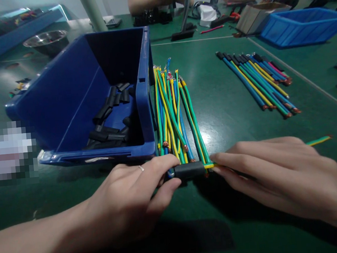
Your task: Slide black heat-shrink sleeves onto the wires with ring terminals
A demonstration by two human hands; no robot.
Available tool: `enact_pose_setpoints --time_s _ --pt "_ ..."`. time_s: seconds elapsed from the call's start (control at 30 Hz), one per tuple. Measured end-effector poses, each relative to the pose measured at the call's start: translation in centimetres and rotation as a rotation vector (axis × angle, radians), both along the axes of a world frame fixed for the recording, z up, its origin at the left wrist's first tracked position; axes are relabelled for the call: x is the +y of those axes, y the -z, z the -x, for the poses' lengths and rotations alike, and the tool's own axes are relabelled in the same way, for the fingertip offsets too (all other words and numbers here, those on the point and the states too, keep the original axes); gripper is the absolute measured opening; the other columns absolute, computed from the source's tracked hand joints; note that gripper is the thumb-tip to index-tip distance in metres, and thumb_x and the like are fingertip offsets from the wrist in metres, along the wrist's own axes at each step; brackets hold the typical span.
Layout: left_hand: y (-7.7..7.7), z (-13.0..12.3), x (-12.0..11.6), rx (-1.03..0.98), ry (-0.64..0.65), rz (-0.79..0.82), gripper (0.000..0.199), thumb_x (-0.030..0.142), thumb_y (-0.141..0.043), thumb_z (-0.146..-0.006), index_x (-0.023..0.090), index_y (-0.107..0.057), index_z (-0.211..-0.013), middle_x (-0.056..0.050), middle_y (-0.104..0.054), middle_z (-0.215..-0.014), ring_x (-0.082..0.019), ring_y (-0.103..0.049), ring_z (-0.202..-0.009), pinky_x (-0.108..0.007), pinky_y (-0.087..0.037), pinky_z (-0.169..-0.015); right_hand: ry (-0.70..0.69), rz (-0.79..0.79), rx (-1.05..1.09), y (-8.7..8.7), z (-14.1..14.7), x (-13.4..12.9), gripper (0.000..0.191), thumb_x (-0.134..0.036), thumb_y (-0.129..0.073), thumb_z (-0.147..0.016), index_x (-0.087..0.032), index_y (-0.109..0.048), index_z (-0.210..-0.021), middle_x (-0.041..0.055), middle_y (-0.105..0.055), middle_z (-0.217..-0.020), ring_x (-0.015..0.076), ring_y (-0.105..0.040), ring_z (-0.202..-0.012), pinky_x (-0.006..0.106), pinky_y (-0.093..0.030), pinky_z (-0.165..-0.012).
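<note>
My left hand (pixel 144 187) pinches one end of a black sleeve (pixel 190 170), with a bit of metal lug showing at its fingertips. From the sleeve's other end comes a yellow-green wire (pixel 209 165), and my right hand (pixel 279 176) is closed on it. The wire's free end sticks out past my right hand, ending in copper. Just beyond my fingers lies a bundle of yellow-green and blue wires (pixel 173 114) with lugs at the far end and bare copper at the near end. More short black sleeves (pixel 107 134) lie inside the dark blue bin (pixel 73 91) on the left.
Wires with black sleeves (pixel 256 81) lie in a row at the right. Farther back are a light blue tray (pixel 304 28), a cardboard box (pixel 253 16), a metal bowl (pixel 45 39) and a stand base (pixel 182 34). Two people sit across the green table (pixel 216 130).
</note>
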State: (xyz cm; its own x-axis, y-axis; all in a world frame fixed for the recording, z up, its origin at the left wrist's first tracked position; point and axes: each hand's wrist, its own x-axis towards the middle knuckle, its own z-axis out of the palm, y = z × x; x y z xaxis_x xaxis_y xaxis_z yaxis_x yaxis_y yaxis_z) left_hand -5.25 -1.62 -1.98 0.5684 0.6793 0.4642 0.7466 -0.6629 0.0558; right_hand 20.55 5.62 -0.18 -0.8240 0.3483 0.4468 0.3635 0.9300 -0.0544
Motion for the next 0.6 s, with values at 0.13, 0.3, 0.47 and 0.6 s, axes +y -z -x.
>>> enact_pose_setpoints --time_s 0.13,0.3,0.47,0.6 --pt "-0.01 -0.03 -0.04 -0.001 0.006 0.011 0.021 0.022 -0.041 -0.1 0.016 -0.053 -0.116 -0.003 -0.074 -0.096 -0.014 -0.07 -0.068 -0.026 -0.048 -0.056 0.001 -0.002 -0.005 0.0 0.05 -0.05 0.017 -0.018 -0.053 -0.097 -0.015 -0.066 -0.088 -0.0018 -0.062 -0.063 0.0075 -0.053 -0.047 0.027 -0.032 -0.045" --pt "-0.1 -0.06 0.05 0.026 0.016 -0.025 0.018 0.02 -0.042 -0.1 0.016 -0.055 -0.111 -0.004 -0.074 -0.099 -0.013 -0.068 -0.063 -0.026 -0.047 -0.055 -0.005 -0.009 -0.001 -0.23 -0.08 -0.17 0.015 -0.017 -0.053 -0.097 -0.014 -0.066 -0.089 -0.0017 -0.061 -0.061 0.0079 -0.051 -0.046 0.028 -0.031 -0.045" --pt "0.02 0.12 -0.04 0.033 -0.022 -0.047 0.016 0.021 -0.044 -0.098 0.02 -0.057 -0.108 -0.001 -0.072 -0.09 -0.012 -0.066 -0.061 -0.024 -0.046 -0.053 -0.006 -0.017 0.016 -0.48 -0.19 -0.18 0.017 -0.018 -0.052 -0.098 -0.014 -0.066 -0.09 -0.0027 -0.06 -0.06 0.0071 -0.05 -0.045 0.028 -0.031 -0.044" --pt "-0.03 0.25 0.0 0.04 0.011 -0.07 0.015 0.018 -0.045 -0.097 0.021 -0.058 -0.104 0.0 -0.072 -0.094 -0.013 -0.069 -0.068 -0.025 -0.043 -0.051 -0.017 -0.009 0.022 -0.67 -0.23 -0.12 0.015 -0.017 -0.052 -0.098 -0.014 -0.066 -0.093 -0.0028 -0.06 -0.06 0.0071 -0.05 -0.046 0.027 -0.032 -0.045"
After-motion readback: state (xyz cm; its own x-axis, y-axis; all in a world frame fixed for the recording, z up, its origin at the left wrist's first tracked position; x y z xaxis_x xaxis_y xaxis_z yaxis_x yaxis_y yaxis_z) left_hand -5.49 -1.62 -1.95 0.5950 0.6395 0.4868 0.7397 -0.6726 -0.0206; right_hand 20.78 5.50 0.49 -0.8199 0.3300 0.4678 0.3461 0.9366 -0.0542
